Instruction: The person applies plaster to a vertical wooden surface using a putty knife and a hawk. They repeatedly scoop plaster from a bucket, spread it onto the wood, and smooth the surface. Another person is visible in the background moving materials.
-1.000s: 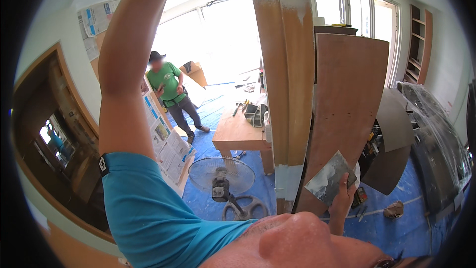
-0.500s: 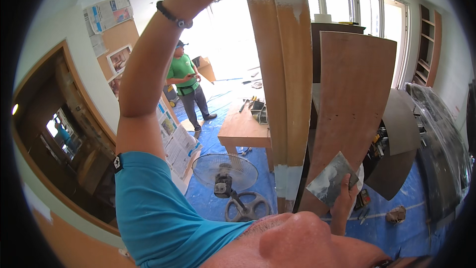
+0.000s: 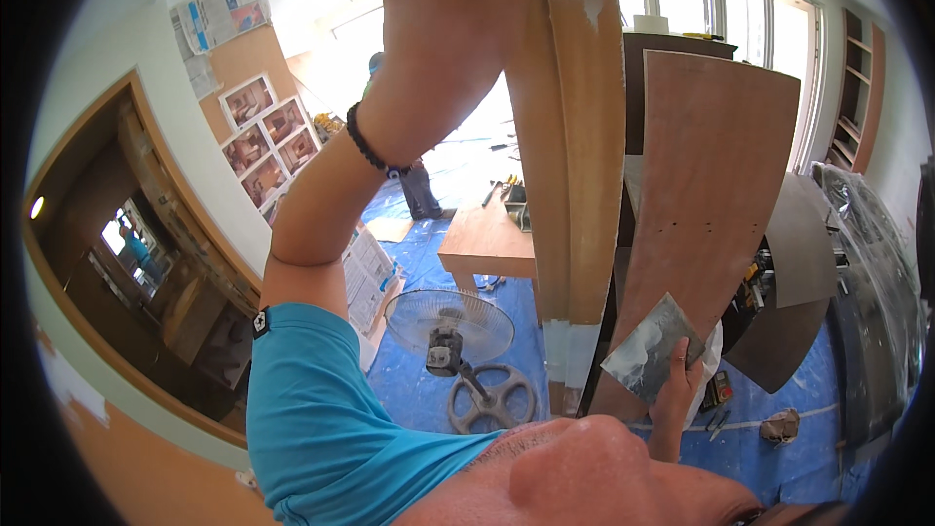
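Note:
My left hand (image 3: 443, 24) is raised at the top edge, beside the upper part of a wooden post (image 3: 575, 166) patched with pale filler; its fingers are mostly out of frame, so what they hold, if anything, is hidden. A dark bead bracelet circles that wrist. My right hand (image 3: 679, 380), low on the right, grips a square metal plate (image 3: 638, 351) smeared with pale paste, thumb over its face. Behind the plate stands a tall curved plywood panel (image 3: 711, 166).
A low wooden table (image 3: 477, 248) with tools and a pedestal fan (image 3: 443, 351) stand on blue sheeting (image 3: 760, 468). A person (image 3: 424, 190) is partly hidden by my arm. A doorway (image 3: 136, 244) is left; dark curved panels (image 3: 799, 263) and plastic-wrapped pieces (image 3: 857, 234) are right.
My left arm has swung rightward across the view toward the post, now covering much of the person. The view has shifted slightly. My right hand keeps hold of the plate.

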Available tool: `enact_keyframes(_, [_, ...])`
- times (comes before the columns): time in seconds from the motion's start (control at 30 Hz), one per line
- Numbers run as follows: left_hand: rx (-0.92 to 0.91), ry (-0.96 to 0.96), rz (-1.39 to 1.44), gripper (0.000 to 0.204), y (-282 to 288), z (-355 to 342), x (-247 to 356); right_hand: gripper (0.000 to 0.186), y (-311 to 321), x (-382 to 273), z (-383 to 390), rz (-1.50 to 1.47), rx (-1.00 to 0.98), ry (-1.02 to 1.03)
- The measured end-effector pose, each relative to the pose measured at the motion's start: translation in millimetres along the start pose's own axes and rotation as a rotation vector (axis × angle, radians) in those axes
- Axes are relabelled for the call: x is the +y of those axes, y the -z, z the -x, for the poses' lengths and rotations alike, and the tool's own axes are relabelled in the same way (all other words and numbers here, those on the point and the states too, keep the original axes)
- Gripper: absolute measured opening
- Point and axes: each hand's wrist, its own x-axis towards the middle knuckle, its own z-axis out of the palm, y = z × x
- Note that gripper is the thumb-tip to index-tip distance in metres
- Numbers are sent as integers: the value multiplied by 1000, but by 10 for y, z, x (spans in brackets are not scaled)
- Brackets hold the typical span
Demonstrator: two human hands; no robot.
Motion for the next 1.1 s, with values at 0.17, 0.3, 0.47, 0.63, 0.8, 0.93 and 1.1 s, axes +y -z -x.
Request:
enact_keyframes(0.17, [-15, 13, 3, 31, 16, 273, 205, 42, -8, 20, -32, -9, -31, 6])
enact_keyframes(0.3, [-30, -21, -79, 48, -4, 428, 292, 42, -32, 21, -23, -31, -15, -9])
enact_keyframes(0.47, [-63, 18, 13, 49, 133, 591, 406, 42, -113, -31, 55, -104, -37, -34])
enact_keyframes(0.63, [-36, 164, 346, 43, 518, 952, 350, 45, -221, -143, 198, -431, -66, -116])
enact_keyframes(0.8, [20, 390, 1260, 58, 1044, 1520, 718, 45, -437, -307, 312, -723, -119, -364])
enact_keyframes(0.93, [-78, 395, 1832, 65, 1308, 1893, 1243, 43, -598, -412, 396, -882, -195, -524])
enact_keyframes(1.1, [-227, 152, 1950, 70, 1402, 2121, 1406, 37, -633, -452, 460, -921, -309, -586])
